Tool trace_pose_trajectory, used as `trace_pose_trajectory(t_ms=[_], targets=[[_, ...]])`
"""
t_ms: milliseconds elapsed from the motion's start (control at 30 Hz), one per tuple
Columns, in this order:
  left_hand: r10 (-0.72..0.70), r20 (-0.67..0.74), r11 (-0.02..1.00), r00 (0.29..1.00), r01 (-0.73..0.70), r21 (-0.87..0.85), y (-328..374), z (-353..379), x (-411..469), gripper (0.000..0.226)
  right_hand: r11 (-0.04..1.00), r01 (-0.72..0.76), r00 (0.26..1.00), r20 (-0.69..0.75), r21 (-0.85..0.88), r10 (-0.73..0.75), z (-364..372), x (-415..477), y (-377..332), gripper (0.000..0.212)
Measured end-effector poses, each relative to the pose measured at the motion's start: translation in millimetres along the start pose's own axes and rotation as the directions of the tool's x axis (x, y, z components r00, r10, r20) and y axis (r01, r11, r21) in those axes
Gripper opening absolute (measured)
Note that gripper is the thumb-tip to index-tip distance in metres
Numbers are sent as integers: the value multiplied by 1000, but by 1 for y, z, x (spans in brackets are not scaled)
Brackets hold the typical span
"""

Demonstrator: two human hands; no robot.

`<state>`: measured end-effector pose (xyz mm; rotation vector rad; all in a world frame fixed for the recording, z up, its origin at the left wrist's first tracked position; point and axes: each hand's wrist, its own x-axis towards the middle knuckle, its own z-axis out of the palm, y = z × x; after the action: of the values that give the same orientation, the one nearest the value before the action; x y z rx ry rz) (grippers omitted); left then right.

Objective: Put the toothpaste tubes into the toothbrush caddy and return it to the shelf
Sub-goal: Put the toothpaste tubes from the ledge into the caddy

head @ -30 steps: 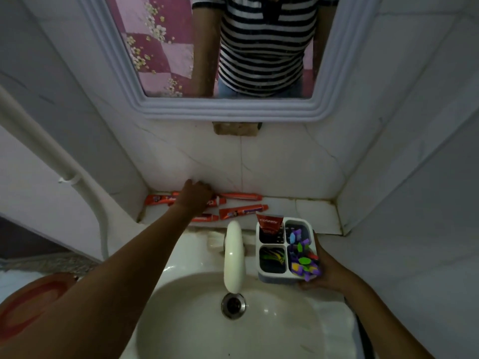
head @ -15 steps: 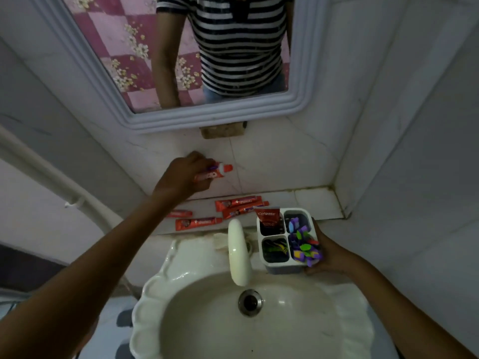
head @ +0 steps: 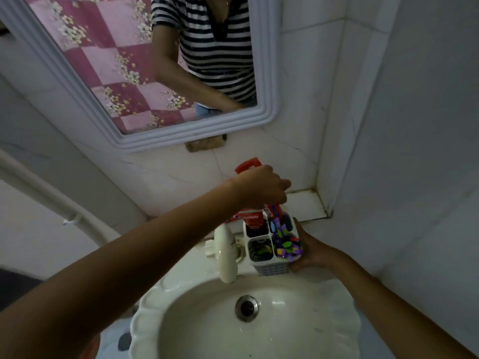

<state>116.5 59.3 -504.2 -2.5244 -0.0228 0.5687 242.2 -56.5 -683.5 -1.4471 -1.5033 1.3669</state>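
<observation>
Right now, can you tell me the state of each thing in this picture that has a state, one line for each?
Left hand: closed on a red toothpaste tube, above the caddy.
Held toothpaste tube: upright, lower end at the caddy's rear compartments.
Right hand: gripping the caddy's right side.
Caddy: held beside the tap, over the sink's edge.
Second toothpaste tube: standing in the rear left compartment.
Tap: no water running.
Sink: drain open.

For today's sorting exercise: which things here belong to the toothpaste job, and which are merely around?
Job: held tube in the left hand; tube already in the caddy; caddy, gripped by the right hand; shelf.
Around: tap, basin, mirror, drain.
</observation>
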Motion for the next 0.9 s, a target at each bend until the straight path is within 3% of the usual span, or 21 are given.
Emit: trace_pose_trajectory(t_ms=[100, 167, 267, 333, 433, 500, 567, 633, 700, 900], targets=[[100, 24, 989, 995, -102, 108, 7, 3, 15, 42, 999, -43, 999, -19, 21, 43, 3, -2, -4, 118], [122, -17, 990, 992, -120, 76, 8, 0, 19, 42, 998, -49, 999, -17, 31, 49, 3, -4, -2, 118], [-24, -166, 986, 986, -5, -169, -11, 5, 6, 47, 998, -49, 999, 1, 25, 49, 2, -4, -3, 115], [-193, -228, 918, 954, 93, -386, -29, 18, -16, 45, 999, -35, 999, 8, 29, 35, 2, -4, -4, 117], [-552, -237, 666, 799, 251, -703, -45, 59, -56, 36, 1000, 5, 1000, -8, 20, -5, 3, -3, -6, 120], [-730, -52, 418, 681, 385, -823, -43, 91, -73, 30, 999, 0, 1000, -11, 36, 0, 4, -3, -6, 121], [-756, 180, 234, 629, 517, -823, -33, 122, -77, 25, 999, 4, 1000, 2, 47, -5, 3, -2, -6, 121], [-694, 367, 105, 620, 591, -800, -18, 153, -72, 20, 999, 13, 1000, 20, 50, -14, 3, -1, -2, 121], [-620, 451, 97, 641, 634, -768, -3, 177, -62, 20, 999, 1, 1000, 18, 53, -2, 3, 0, 0, 120], [-524, 470, 296, 710, 670, -681, 18, 204, -24, 36, 998, -18, 999, 37, 65, 16, 1, 2, 3, 121]])
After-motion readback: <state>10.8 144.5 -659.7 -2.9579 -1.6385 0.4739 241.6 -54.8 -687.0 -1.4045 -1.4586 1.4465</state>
